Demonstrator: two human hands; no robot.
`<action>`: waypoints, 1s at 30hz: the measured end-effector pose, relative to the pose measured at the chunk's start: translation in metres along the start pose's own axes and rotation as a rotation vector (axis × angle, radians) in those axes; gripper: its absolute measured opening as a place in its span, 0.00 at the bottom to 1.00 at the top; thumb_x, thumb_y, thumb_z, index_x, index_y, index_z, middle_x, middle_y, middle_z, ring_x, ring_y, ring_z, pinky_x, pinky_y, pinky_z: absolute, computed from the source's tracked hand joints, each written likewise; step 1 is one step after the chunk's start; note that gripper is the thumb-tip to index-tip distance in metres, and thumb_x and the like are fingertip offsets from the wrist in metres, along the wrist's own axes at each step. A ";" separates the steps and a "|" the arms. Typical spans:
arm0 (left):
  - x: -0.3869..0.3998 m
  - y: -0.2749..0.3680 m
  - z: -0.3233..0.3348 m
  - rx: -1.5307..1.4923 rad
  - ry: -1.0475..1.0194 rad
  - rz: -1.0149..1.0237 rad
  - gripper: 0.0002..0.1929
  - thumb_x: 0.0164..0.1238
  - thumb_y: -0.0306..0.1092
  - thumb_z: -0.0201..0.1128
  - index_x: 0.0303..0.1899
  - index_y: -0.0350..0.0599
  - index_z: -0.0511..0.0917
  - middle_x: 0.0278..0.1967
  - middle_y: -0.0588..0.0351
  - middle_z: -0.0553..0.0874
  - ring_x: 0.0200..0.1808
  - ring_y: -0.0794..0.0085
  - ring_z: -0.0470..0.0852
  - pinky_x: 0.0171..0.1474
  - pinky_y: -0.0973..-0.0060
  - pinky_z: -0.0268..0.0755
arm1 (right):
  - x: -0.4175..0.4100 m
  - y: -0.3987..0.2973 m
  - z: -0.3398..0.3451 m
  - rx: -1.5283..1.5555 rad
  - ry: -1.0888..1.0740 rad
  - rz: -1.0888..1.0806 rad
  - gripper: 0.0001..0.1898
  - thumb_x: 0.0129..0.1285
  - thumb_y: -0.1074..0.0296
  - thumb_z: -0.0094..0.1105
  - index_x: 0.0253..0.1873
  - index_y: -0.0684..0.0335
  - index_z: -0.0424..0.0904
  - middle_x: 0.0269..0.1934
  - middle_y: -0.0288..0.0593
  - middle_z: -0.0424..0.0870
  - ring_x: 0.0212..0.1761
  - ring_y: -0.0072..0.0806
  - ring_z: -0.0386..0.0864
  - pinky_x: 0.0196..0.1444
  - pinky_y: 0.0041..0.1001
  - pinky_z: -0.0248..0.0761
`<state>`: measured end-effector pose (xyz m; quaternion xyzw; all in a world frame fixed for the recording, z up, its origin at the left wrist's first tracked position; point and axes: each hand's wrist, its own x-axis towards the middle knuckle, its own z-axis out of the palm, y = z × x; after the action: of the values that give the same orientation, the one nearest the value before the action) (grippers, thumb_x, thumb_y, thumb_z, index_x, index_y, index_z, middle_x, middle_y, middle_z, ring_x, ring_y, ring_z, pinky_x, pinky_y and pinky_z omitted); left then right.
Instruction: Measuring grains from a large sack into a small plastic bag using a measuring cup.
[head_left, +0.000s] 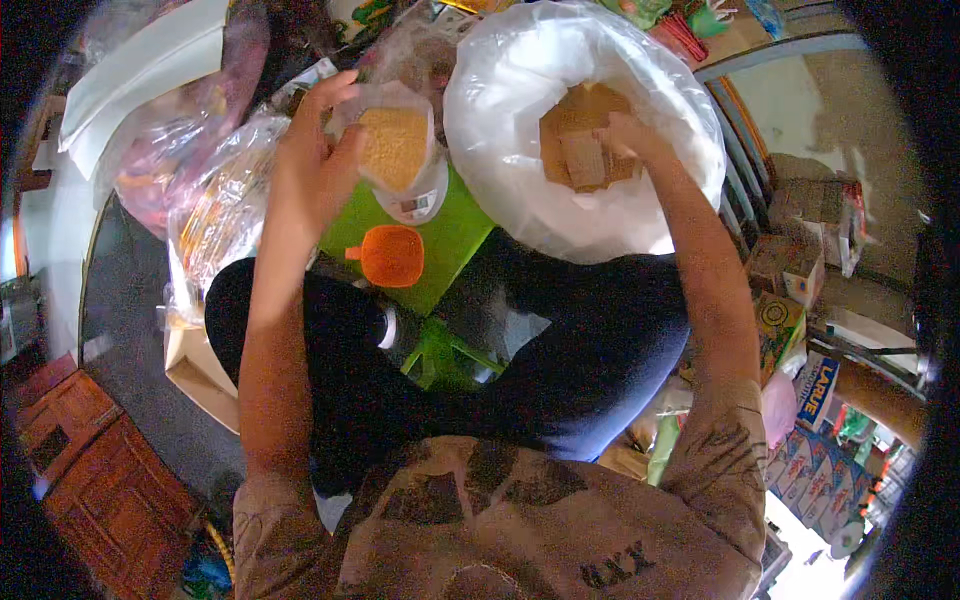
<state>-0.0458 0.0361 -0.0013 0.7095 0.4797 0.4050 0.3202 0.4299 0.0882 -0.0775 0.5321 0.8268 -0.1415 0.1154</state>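
Observation:
My left hand (322, 150) is at the left side of a clear plastic bag of yellow-brown granules (394, 142), its fingers spread; whether they touch the bag is unclear. The bag stands on a small white digital scale (414, 204). Over the opening of a large white plastic sack (495, 127), my right hand (626, 139) is by a pale block-like scoop or container (585, 159) lying among brown granular contents. Blur hides whether its fingers grip anything. An orange plastic scoop (393, 256) rests on a green surface (450, 259) in front of the scale.
Clear bags of thin sticks or noodles (225, 217) lie at the left. An open cardboard box (202, 379) is beside my left knee. Cartons (784, 266) stand at the right, near a pink bag (780, 409). A reddish wooden cabinet (112, 465) is at lower left.

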 end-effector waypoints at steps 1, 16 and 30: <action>0.000 -0.001 0.003 -0.086 -0.015 -0.070 0.27 0.73 0.25 0.61 0.72 0.42 0.71 0.62 0.51 0.86 0.31 0.81 0.78 0.36 0.77 0.74 | -0.006 0.033 0.037 -0.042 0.159 -0.155 0.20 0.72 0.53 0.58 0.53 0.65 0.87 0.39 0.55 0.90 0.40 0.50 0.88 0.45 0.47 0.82; -0.007 0.025 -0.010 -0.084 0.012 -0.163 0.27 0.72 0.21 0.60 0.72 0.44 0.73 0.61 0.54 0.87 0.27 0.85 0.66 0.33 0.80 0.65 | 0.032 0.054 0.157 0.378 -0.048 0.388 0.27 0.71 0.58 0.60 0.70 0.64 0.73 0.55 0.57 0.87 0.57 0.47 0.84 0.62 0.47 0.77; -0.002 0.018 0.002 -0.061 0.019 -0.113 0.27 0.72 0.23 0.61 0.72 0.43 0.73 0.61 0.53 0.87 0.28 0.82 0.69 0.36 0.78 0.70 | 0.009 0.076 0.157 1.122 -0.147 0.725 0.20 0.78 0.52 0.56 0.60 0.63 0.81 0.43 0.45 0.87 0.39 0.35 0.87 0.37 0.38 0.85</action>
<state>-0.0369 0.0276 0.0126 0.6673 0.5096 0.4073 0.3593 0.5018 0.0702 -0.2352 0.7446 0.3870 -0.5377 -0.0824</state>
